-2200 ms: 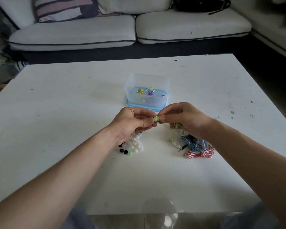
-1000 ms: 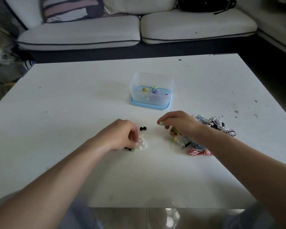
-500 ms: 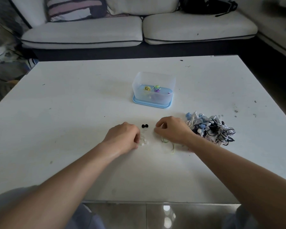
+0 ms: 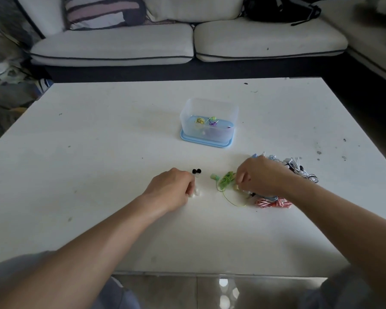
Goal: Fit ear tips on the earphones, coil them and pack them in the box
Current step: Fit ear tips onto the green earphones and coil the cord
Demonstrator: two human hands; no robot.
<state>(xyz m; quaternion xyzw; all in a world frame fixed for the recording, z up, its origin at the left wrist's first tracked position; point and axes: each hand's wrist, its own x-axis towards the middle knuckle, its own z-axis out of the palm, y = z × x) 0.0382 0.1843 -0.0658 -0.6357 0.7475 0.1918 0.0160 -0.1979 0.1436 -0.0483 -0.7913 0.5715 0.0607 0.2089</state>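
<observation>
Earphones [image 4: 226, 180] | green, loose on table [image 4: 98, 152], nearer than box [image 4: 208, 123] | right hand [image 4: 261, 175]: pinching cable beside one bud | left hand [image 4: 172, 189]: curled over white ear tips [image 4: 195, 192], possibly pinching one, grip hidden | handling: light, limp, tangle-prone; best held at bud, not cord

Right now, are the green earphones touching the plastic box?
Apart. The head view shows a strip of bare table between the green earphones and the plastic box.
</observation>
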